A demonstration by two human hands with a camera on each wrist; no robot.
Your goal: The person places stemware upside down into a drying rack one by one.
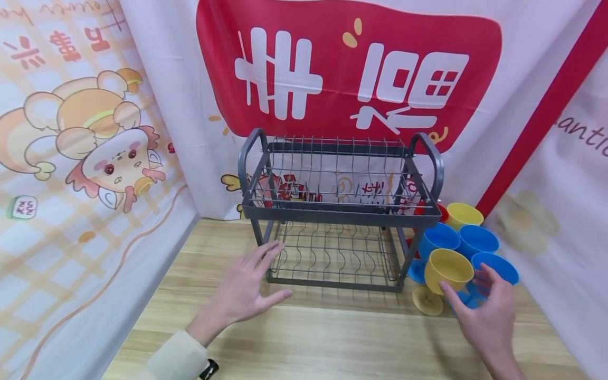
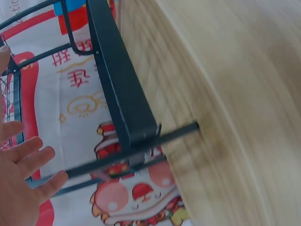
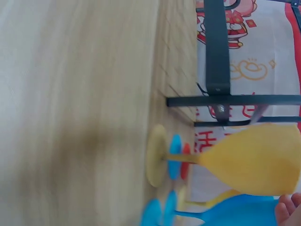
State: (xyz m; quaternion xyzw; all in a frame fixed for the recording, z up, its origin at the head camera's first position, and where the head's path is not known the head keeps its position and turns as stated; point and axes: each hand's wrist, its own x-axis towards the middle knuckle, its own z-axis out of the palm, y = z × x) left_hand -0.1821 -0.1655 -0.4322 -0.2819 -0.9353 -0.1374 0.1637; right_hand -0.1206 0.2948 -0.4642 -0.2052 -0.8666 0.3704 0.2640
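Note:
My right hand [image 1: 491,311] is at the front yellow goblet [image 1: 448,272], its thumb at the near side of the bowl and its fingers bent loosely by the rim, over a blue goblet [image 1: 496,266]. In the right wrist view the fingertips [image 3: 282,212] show right at the edge of the yellow bowl. That goblet stands upright on its foot. My left hand [image 1: 242,287], fingers spread and holding nothing, hovers by the front left corner of the dark two-tier dish rack [image 1: 342,214]. In the left wrist view, its fingers overlap the rack's frame [image 2: 122,80].
Behind the front goblet, more blue goblets [image 1: 478,240], another yellow goblet [image 1: 465,214] and a red one [image 1: 443,212] crowd beside the rack's right side. Wood-grain tabletop [image 1: 332,343] lies in front. Printed cloth [image 1: 166,63] hangs behind and at both sides.

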